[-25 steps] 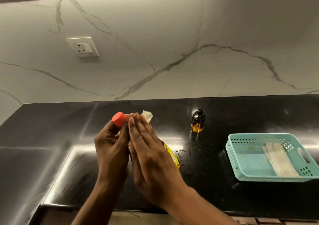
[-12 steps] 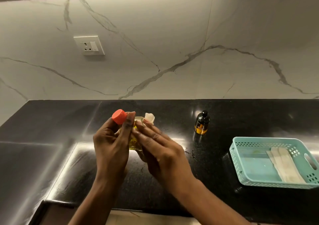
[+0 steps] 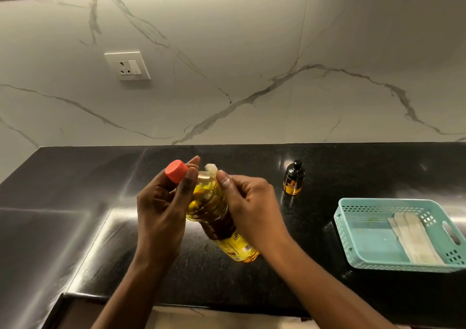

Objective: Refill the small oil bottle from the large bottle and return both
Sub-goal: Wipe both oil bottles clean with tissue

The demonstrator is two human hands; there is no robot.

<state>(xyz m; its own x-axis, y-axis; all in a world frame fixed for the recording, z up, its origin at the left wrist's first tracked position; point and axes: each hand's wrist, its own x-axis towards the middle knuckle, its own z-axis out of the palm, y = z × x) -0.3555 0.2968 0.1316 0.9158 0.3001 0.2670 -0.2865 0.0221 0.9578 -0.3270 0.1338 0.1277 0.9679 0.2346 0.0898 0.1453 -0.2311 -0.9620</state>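
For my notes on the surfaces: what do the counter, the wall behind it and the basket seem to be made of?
Counter: probably polished black stone, as it is speckled and mirrors the light. Wall: looks like white marble or marble-look tile, with grey veins and a faint sheen. Basket: likely matte teal plastic, with moulded perforated walls.

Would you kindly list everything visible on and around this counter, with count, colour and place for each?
large oil bottle: one, clear with yellow oil, held over the counter centre
cap: one, orange-red, in left fingers
small bottle: one, amber with black top, standing right of the hands
basket: one, teal, far right
pale strips: several, beige, inside the basket
counter: one, black
socket: one, white, on the marble wall
left hand: holds cap
right hand: on the bottle's neck
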